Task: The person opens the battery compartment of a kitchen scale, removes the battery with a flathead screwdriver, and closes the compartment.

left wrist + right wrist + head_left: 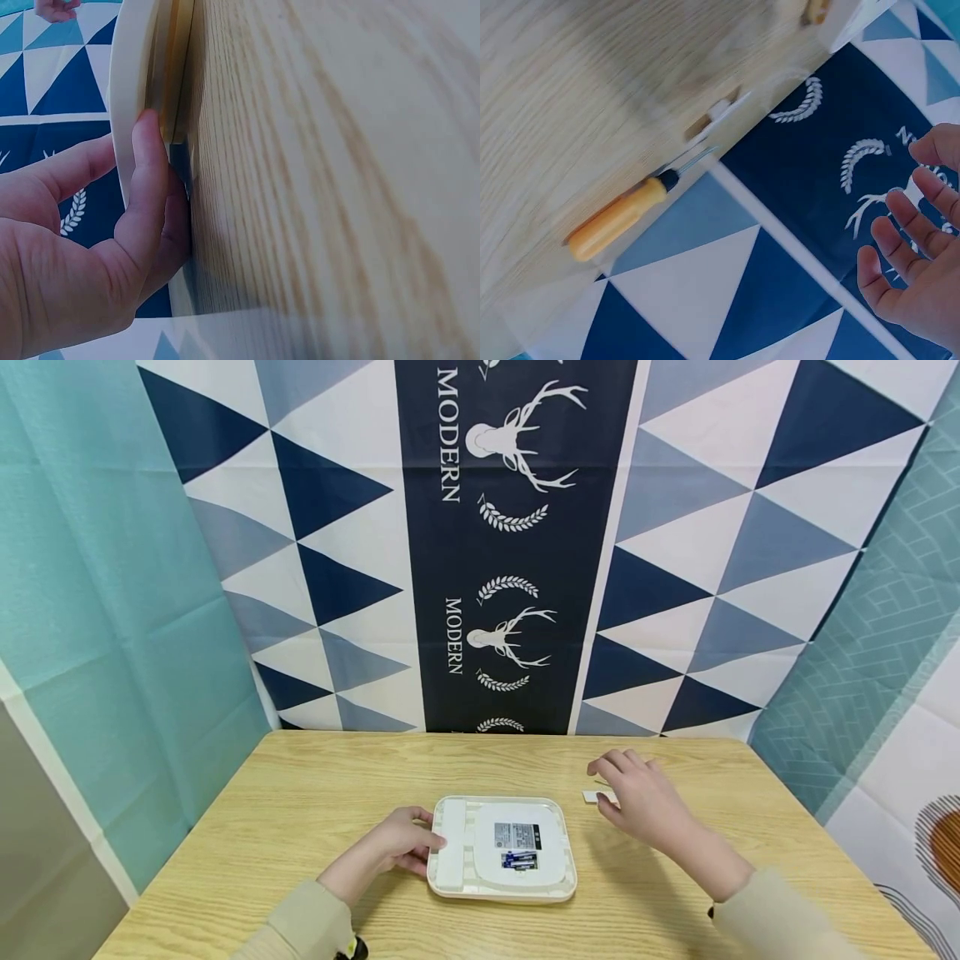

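A white battery-powered device (480, 887) with rounded corners lies underside up on the table, a label (517, 836) and blue batteries (520, 860) showing in its open compartment. My left hand (405, 842) grips its left edge, thumb on top and fingers beneath; in the left wrist view these fingers reach under the rim (124, 90). To the right, my right hand (643, 793) is raised above the table, holding nothing, its fingers loosely bent. Close to it lies a small white cover (590, 797). A screwdriver (622, 217) with a yellow-orange handle lies near that cover in the right wrist view.
The wooden table (337, 768) carries these things. A patterned curtain (495, 552) hangs behind its far edge, with teal curtains (150, 593) at the sides.
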The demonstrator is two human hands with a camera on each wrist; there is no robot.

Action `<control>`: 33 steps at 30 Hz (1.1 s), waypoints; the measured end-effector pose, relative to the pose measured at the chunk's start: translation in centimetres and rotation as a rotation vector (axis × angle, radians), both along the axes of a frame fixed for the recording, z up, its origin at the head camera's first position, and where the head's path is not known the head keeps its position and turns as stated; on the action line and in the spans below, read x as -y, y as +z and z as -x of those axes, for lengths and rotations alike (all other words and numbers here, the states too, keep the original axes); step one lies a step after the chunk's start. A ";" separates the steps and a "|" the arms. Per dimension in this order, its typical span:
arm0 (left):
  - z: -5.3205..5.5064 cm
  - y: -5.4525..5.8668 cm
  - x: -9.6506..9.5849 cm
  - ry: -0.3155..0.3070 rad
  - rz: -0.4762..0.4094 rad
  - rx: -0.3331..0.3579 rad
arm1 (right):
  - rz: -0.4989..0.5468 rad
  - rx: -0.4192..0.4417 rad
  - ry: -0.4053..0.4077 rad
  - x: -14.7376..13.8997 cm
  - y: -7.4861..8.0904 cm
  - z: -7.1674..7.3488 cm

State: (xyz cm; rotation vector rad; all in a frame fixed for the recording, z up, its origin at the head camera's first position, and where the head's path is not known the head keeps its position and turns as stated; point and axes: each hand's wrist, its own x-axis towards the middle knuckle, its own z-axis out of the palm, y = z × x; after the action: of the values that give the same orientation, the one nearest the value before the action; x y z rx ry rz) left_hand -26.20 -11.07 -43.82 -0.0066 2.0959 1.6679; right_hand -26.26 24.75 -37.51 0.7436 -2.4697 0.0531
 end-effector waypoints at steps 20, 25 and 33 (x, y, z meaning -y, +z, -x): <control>0.3 0.0 0.0 0.016 0.015 0.017 | 0.013 0.072 0.124 3.8 -0.1 -3.1; 0.3 -0.1 0.0 0.018 0.016 0.020 | -0.011 0.092 0.162 4.4 -0.8 -3.6; 0.3 -0.1 0.0 0.019 0.006 0.019 | -0.058 0.120 0.224 5.1 -2.1 -4.0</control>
State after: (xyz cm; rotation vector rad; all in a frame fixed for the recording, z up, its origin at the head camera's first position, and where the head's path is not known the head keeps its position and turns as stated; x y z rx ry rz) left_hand -26.45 -11.07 -43.96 -0.0443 2.0929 1.6657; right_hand -22.30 19.66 -39.59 1.0679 -2.4986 0.1126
